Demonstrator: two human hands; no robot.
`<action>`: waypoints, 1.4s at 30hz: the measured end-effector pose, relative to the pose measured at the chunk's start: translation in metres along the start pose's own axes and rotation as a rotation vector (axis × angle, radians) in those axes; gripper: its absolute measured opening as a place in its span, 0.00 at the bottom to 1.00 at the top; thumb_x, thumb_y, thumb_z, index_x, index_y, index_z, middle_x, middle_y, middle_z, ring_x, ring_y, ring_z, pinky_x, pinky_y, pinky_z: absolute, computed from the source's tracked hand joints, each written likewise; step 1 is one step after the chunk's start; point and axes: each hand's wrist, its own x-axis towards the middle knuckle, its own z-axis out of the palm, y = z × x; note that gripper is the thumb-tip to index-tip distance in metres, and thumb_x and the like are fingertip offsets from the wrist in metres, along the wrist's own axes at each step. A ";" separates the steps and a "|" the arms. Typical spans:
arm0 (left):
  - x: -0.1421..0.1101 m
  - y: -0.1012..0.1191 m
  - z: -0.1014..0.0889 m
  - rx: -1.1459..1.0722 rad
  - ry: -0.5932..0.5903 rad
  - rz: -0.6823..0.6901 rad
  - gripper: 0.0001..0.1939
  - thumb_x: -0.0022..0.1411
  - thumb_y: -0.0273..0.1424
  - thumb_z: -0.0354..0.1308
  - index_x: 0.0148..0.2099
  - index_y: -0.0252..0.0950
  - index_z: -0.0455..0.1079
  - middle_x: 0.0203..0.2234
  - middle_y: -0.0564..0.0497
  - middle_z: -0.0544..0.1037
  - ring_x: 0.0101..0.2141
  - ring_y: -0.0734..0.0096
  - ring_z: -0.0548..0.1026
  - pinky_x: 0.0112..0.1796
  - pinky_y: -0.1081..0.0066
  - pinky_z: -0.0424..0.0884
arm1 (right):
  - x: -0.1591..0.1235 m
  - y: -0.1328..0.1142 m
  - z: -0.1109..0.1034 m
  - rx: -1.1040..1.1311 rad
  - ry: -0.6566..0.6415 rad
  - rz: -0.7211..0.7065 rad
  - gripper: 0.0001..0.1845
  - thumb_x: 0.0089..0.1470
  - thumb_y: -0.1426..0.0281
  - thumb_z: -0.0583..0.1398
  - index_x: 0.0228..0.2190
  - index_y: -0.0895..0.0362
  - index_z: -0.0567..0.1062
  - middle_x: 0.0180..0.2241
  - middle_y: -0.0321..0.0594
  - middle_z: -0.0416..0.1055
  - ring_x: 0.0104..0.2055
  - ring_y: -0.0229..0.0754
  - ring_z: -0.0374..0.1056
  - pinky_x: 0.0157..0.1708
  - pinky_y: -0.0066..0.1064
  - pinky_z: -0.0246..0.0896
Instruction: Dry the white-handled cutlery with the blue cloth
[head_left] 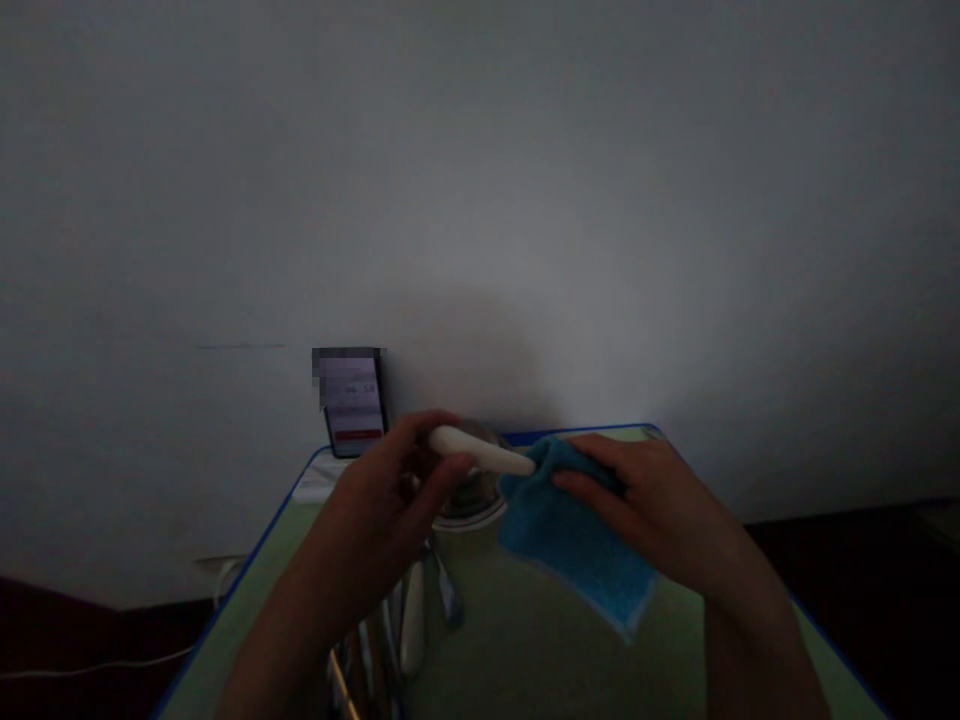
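Both forearms (289, 625) extend from the bottom edge. Below them, assorted utensils (412, 625) lie on the green table (525, 665). Above it, the left hand (394, 490) pinches a white rod-like object (484, 450); the right hand (652, 490) grips a blue cloth (581, 555) at the object's tip — around or against it, I cannot tell. Behind sits a round container (472, 515) — farther back, a lit phone (354, 410) leans near the wall (480, 180).

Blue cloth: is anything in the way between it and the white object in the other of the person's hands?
Nothing visible. The left hand holds the white object, whose tip appears to meet the cloth in the right hand. The round container shows behind, not between them.
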 end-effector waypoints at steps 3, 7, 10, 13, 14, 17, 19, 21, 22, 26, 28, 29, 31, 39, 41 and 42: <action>0.000 0.000 -0.001 -0.041 0.010 0.030 0.17 0.62 0.39 0.51 0.51 0.39 0.61 0.31 0.53 0.74 0.28 0.71 0.76 0.25 0.75 0.72 | 0.001 -0.001 0.000 0.026 -0.062 -0.012 0.08 0.58 0.64 0.54 0.32 0.53 0.72 0.26 0.31 0.71 0.26 0.35 0.64 0.28 0.28 0.50; 0.001 0.000 -0.003 -0.042 -0.014 0.056 0.15 0.63 0.36 0.51 0.51 0.39 0.62 0.29 0.54 0.73 0.27 0.74 0.75 0.26 0.77 0.72 | 0.001 -0.004 0.001 0.050 -0.145 0.001 0.10 0.58 0.63 0.54 0.31 0.54 0.71 0.26 0.32 0.71 0.28 0.35 0.65 0.28 0.28 0.50; 0.002 0.002 -0.005 -0.039 -0.024 0.061 0.15 0.62 0.35 0.51 0.50 0.37 0.62 0.29 0.53 0.73 0.26 0.75 0.74 0.25 0.79 0.71 | 0.002 -0.006 0.001 0.041 -0.169 0.024 0.11 0.58 0.61 0.54 0.31 0.55 0.70 0.27 0.33 0.71 0.29 0.37 0.65 0.28 0.28 0.50; 0.001 0.004 -0.008 -0.035 -0.028 0.103 0.13 0.62 0.34 0.51 0.50 0.38 0.63 0.28 0.54 0.73 0.24 0.77 0.73 0.23 0.81 0.69 | 0.003 -0.006 0.001 0.055 -0.177 0.030 0.11 0.57 0.60 0.54 0.31 0.55 0.70 0.28 0.33 0.71 0.30 0.37 0.65 0.29 0.29 0.51; 0.000 0.004 -0.008 -0.026 -0.025 0.119 0.13 0.62 0.34 0.51 0.49 0.39 0.63 0.28 0.55 0.73 0.24 0.78 0.73 0.22 0.82 0.69 | 0.003 -0.006 0.000 0.063 -0.177 0.033 0.11 0.57 0.60 0.54 0.31 0.54 0.70 0.28 0.33 0.71 0.30 0.37 0.65 0.29 0.29 0.51; -0.002 0.004 -0.009 -0.003 0.020 0.171 0.12 0.62 0.32 0.53 0.48 0.40 0.64 0.27 0.56 0.73 0.23 0.80 0.72 0.23 0.84 0.69 | 0.003 -0.008 0.000 0.101 -0.155 0.068 0.11 0.55 0.59 0.56 0.32 0.54 0.70 0.29 0.32 0.71 0.30 0.37 0.65 0.29 0.29 0.51; -0.003 0.004 -0.010 -0.003 0.073 0.195 0.12 0.61 0.32 0.54 0.48 0.42 0.65 0.28 0.57 0.74 0.24 0.81 0.72 0.24 0.86 0.69 | 0.004 -0.008 0.000 0.137 -0.129 0.108 0.11 0.53 0.59 0.58 0.32 0.53 0.71 0.29 0.32 0.71 0.31 0.37 0.64 0.30 0.29 0.52; -0.004 0.005 -0.010 0.001 0.133 0.194 0.12 0.60 0.32 0.55 0.48 0.43 0.65 0.29 0.57 0.74 0.25 0.80 0.73 0.23 0.87 0.68 | 0.004 -0.008 0.000 0.160 -0.104 0.132 0.10 0.51 0.59 0.60 0.32 0.53 0.71 0.30 0.31 0.70 0.31 0.37 0.64 0.30 0.29 0.52; -0.005 0.005 -0.010 0.010 0.164 0.181 0.13 0.60 0.33 0.56 0.48 0.44 0.65 0.29 0.57 0.75 0.26 0.79 0.73 0.22 0.87 0.68 | 0.004 -0.007 0.001 0.165 -0.092 0.130 0.10 0.50 0.60 0.61 0.32 0.53 0.71 0.30 0.31 0.69 0.32 0.37 0.64 0.31 0.29 0.53; -0.007 0.005 -0.012 0.058 0.219 0.201 0.13 0.59 0.33 0.57 0.48 0.44 0.65 0.29 0.56 0.76 0.29 0.78 0.74 0.22 0.86 0.68 | 0.003 -0.003 0.005 0.171 -0.053 0.075 0.08 0.52 0.62 0.59 0.29 0.54 0.69 0.32 0.33 0.67 0.34 0.37 0.63 0.34 0.29 0.54; -0.007 0.005 -0.012 0.072 0.221 0.241 0.13 0.58 0.32 0.58 0.47 0.44 0.66 0.29 0.58 0.76 0.29 0.79 0.74 0.26 0.85 0.69 | 0.002 -0.002 0.005 0.176 -0.051 0.061 0.08 0.55 0.63 0.57 0.29 0.54 0.68 0.32 0.33 0.67 0.34 0.37 0.62 0.34 0.29 0.54; -0.007 0.006 -0.011 0.075 0.216 0.256 0.13 0.58 0.31 0.58 0.47 0.44 0.66 0.30 0.58 0.76 0.29 0.79 0.74 0.28 0.85 0.69 | 0.002 -0.001 0.006 0.172 -0.057 0.064 0.08 0.56 0.63 0.56 0.30 0.54 0.68 0.32 0.33 0.67 0.34 0.37 0.62 0.33 0.29 0.53; -0.007 0.007 -0.010 0.072 0.196 0.270 0.13 0.58 0.29 0.58 0.47 0.45 0.66 0.30 0.59 0.75 0.28 0.81 0.74 0.29 0.85 0.69 | 0.001 -0.001 0.005 0.147 -0.090 0.076 0.08 0.57 0.63 0.55 0.30 0.55 0.67 0.29 0.33 0.67 0.32 0.37 0.62 0.31 0.29 0.52; -0.005 0.010 -0.006 0.037 0.142 0.275 0.14 0.60 0.28 0.56 0.49 0.44 0.64 0.31 0.57 0.75 0.28 0.79 0.74 0.27 0.84 0.70 | 0.002 -0.006 0.001 0.181 -0.173 -0.014 0.08 0.59 0.65 0.52 0.31 0.55 0.67 0.28 0.33 0.67 0.29 0.35 0.62 0.29 0.28 0.53; -0.005 0.009 -0.007 0.030 0.150 0.271 0.14 0.60 0.29 0.56 0.49 0.43 0.64 0.31 0.56 0.75 0.28 0.78 0.74 0.27 0.83 0.70 | 0.002 -0.006 0.000 0.200 -0.166 -0.025 0.10 0.60 0.65 0.51 0.30 0.56 0.66 0.27 0.33 0.67 0.29 0.35 0.62 0.30 0.28 0.53; -0.006 0.009 -0.007 0.028 0.157 0.273 0.14 0.60 0.29 0.56 0.48 0.43 0.65 0.30 0.56 0.75 0.27 0.78 0.74 0.27 0.83 0.70 | 0.001 -0.005 0.000 0.206 -0.164 -0.026 0.10 0.60 0.65 0.51 0.29 0.56 0.66 0.27 0.33 0.66 0.29 0.35 0.62 0.30 0.28 0.53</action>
